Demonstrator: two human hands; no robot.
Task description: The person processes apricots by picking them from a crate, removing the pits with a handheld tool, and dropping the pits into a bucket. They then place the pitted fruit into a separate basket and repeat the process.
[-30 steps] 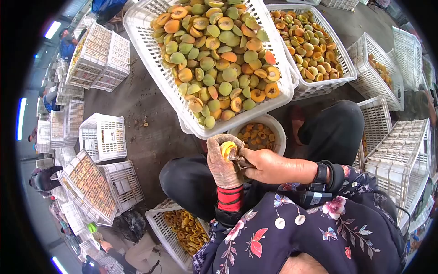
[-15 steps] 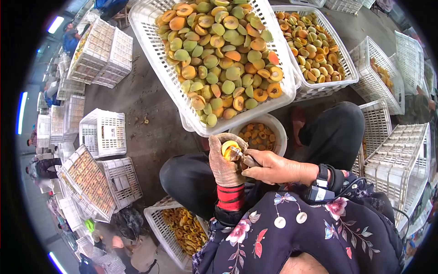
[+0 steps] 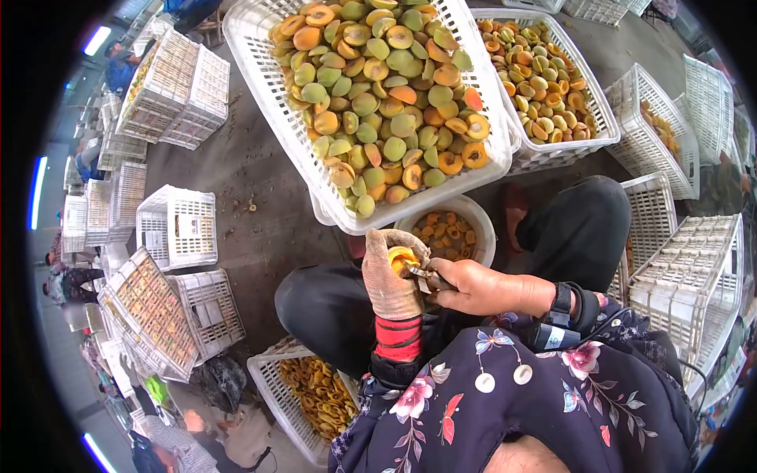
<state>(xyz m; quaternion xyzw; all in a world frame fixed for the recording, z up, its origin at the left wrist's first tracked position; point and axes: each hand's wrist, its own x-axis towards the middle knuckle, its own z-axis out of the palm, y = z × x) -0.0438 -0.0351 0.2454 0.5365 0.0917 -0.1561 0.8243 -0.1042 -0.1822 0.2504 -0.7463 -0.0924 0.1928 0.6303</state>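
My left hand (image 3: 390, 276), in a stained glove with a red and black cuff, is closed around a cut fruit half (image 3: 402, 258) with orange flesh. My bare right hand (image 3: 477, 288) grips a small metal-tipped tool (image 3: 423, 273), whose tip touches the fruit. Just beyond my hands stands a round white bucket (image 3: 486, 229) holding orange pieces. Above it, a large white crate (image 3: 272, 114) is heaped with green and orange fruit halves.
A second fruit crate (image 3: 607, 130) stands at the upper right. Below left is a crate (image 3: 272, 394) of orange pieces. Stacked crates (image 3: 169, 87) line the left, and more crates (image 3: 686, 276) stand at the right. Several people work along the far left.
My right hand has shifted slightly right and its wrist has turned. The tool's tip now lies at the fruit's right edge, and the fruit is tilted differently in my left hand.
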